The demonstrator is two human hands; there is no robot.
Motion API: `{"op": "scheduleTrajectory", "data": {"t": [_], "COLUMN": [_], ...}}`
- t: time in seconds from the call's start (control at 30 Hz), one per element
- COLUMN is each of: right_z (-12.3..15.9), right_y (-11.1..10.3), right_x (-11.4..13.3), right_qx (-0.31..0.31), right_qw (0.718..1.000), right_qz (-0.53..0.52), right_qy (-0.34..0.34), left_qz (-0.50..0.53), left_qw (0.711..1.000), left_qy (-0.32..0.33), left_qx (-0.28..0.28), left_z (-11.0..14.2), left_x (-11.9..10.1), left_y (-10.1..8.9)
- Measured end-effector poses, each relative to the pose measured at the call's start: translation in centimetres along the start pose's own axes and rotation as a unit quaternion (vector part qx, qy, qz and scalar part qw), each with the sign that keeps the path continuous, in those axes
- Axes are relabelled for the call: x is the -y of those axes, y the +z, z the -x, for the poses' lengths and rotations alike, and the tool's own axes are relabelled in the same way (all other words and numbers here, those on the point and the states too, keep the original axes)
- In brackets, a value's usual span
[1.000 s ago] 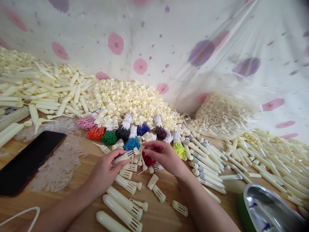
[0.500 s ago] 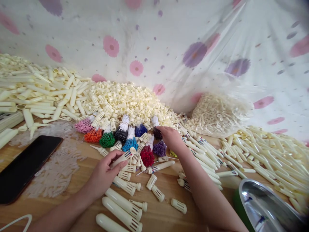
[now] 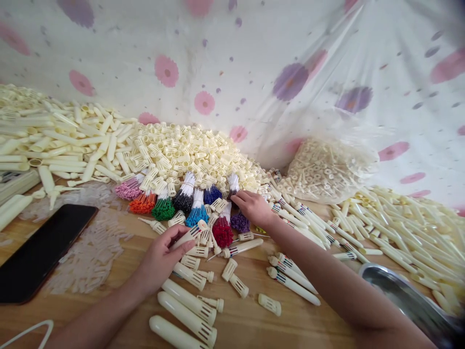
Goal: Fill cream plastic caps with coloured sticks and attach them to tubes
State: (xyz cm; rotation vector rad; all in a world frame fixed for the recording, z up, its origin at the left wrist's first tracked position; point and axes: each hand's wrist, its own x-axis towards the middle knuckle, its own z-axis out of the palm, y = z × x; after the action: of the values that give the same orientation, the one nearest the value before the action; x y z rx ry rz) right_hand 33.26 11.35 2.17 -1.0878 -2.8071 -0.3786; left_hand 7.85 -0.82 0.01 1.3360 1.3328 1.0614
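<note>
My left hand (image 3: pixel 160 254) is closed around a cream pen barrel (image 3: pixel 192 234) with a slotted end that points up and to the right. My right hand (image 3: pixel 254 207) reaches over the bundles of pen refills, its fingers drawn together at a bundle with white tubes (image 3: pixel 233 181) and dark ends. Those fingertips are partly hidden, so what they pinch cannot be made out. Beside them lie purple refills (image 3: pixel 240 222) and red refills (image 3: pixel 223 231). Further left are light blue refills (image 3: pixel 196 216), black refills (image 3: pixel 184 199), green refills (image 3: pixel 163 209) and orange refills (image 3: pixel 143 201).
Slotted cream sleeves (image 3: pixel 189 145) form a heap behind the refills. Several finished-looking multicolour pens (image 3: pixel 294 286) lie under my right forearm. A phone (image 3: pixel 43 252) rests at left beside clear plastic pieces (image 3: pixel 87 261). At right are a bag of small parts (image 3: pixel 323 169) and a metal bowl (image 3: pixel 392 291).
My right forearm has swung to the right, uncovering pens beneath it, while its fingers have shifted slightly down-left at the dark refills. My left hand still holds the barrel.
</note>
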Motion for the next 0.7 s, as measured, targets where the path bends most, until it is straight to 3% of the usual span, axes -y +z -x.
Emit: {"op": "scheduleTrajectory", "data": {"t": [0.2,0.4,0.6,0.7], "right_z": [1.6,1.3,1.1,1.2], "right_y": [0.9,0.8,-0.7,-1.2], "right_x": [0.0,0.2,1.0,1.7], "right_qx": [-0.061,-0.075,-0.066,-0.058], "right_qw": [0.994,0.986,0.985,0.983], "right_qz": [-0.03,-0.056,-0.077,-0.091], "right_qy": [-0.082,-0.14,-0.136,-0.147], "left_qz": [-0.006,0.016,0.086,0.109], "left_qw": [1.0,1.0,0.993,0.983], "left_qy": [-0.012,-0.021,-0.022,-0.064], "left_qx": [-0.011,-0.004,0.077,0.136], "left_z": [-0.1,-0.3,0.0,0.6], "left_x": [-0.4,-0.9,-2.2,-2.7], "left_y": [0.0,0.2,2.2,3.3]}}
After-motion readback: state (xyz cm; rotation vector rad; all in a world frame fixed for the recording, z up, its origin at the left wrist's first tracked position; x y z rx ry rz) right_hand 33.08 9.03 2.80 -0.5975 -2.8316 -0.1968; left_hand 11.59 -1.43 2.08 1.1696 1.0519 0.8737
